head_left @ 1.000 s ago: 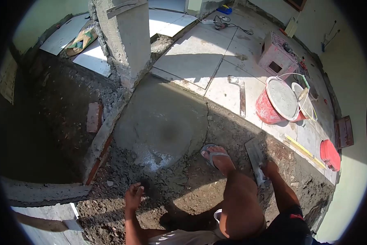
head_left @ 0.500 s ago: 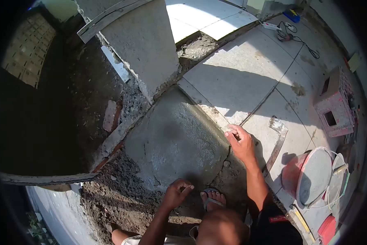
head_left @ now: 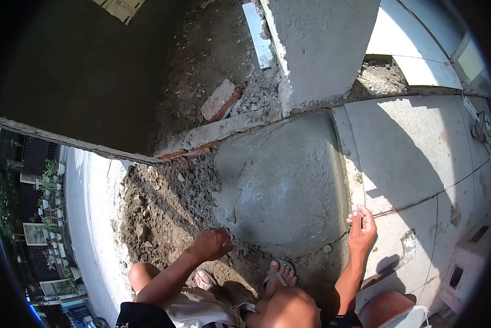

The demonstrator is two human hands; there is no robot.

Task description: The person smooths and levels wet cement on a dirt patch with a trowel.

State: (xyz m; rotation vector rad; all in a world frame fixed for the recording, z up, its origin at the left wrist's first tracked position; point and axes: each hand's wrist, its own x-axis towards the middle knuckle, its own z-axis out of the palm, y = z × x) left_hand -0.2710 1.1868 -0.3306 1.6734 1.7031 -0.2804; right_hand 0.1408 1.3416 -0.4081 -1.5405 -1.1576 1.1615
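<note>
A patch of wet grey cement (head_left: 284,180) fills the corner between the wall base and the paved slabs. At its lower left edge is my left hand (head_left: 212,244), its fingers curled in and partly hidden behind the back of the hand; no object shows in it. My right hand (head_left: 362,232) hovers by the right edge of the cement, over the border of the slab (head_left: 409,147). Its fingers are loosely bent and somewhat apart, with nothing visible between them. Both hands appear raised off the surface.
Loose soil (head_left: 152,213) lies left of the cement, beside a pale pavement (head_left: 92,197). A broken brick (head_left: 221,101) rests behind the low wall (head_left: 229,127). A red bucket (head_left: 387,309) and a pinkish block-shaped stand (head_left: 467,262) are at lower right. My sandalled foot (head_left: 278,276) is near the cement.
My view has swung left, so the cement, slabs and bucket sit further right in the picture. The pavement and plants at left have come into sight. Both hands remain beside the cement.
</note>
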